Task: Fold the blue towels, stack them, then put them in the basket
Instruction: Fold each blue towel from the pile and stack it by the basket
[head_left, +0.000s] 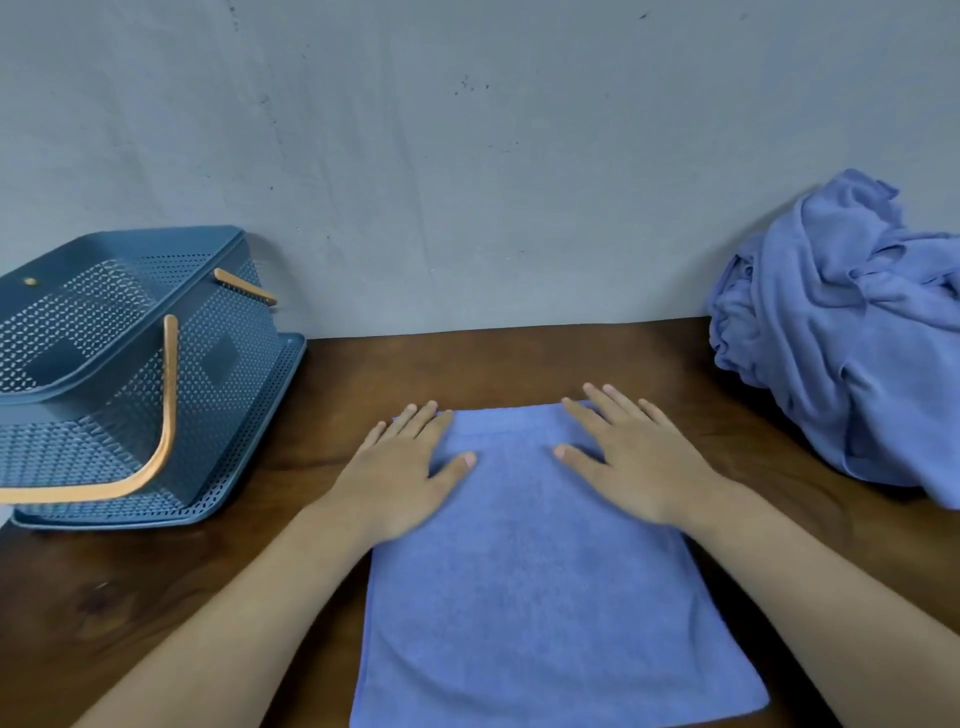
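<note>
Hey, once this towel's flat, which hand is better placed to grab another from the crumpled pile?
Probably the right hand: the crumpled pile lies on its side of the table, while the left hand rests nearer the basket. Both press flat on the towel.

1 head-worn view looks forward and down, close over the table (353, 374), facing the wall (467, 156) at 12 o'clock. It frames the basket (130, 364) at 9 and the towel pile (841, 338) at 3.

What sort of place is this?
Probably a home laundry-folding spot: wooden table against a plain grey wall, a blue perforated basket, a heap of blue towels.
</note>
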